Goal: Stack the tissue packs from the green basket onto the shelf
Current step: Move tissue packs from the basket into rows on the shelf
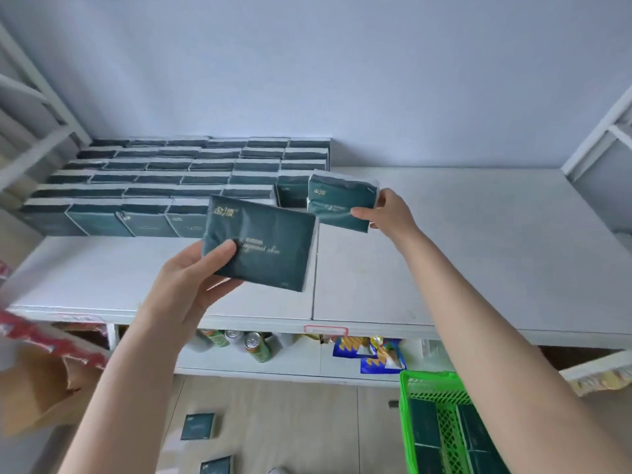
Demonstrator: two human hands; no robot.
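Note:
My left hand (191,278) grips a dark green tissue pack (265,246) by its lower left corner, held flat above the white shelf (461,254). My right hand (390,213) pinches a second dark green tissue pack (338,203) at its right end, just right of the standing rows of stacked packs (164,179) filling the shelf's back left. The green basket (434,388) sits at the lower right with several packs inside, partly hidden by my right forearm.
Two loose tissue packs (197,426) lie on the wooden floor below. The lower shelf holds drink cans (253,345) and blue snack bags (376,354). A cardboard box (44,381) with red packaging stands at left. White shelf frames rise on both sides.

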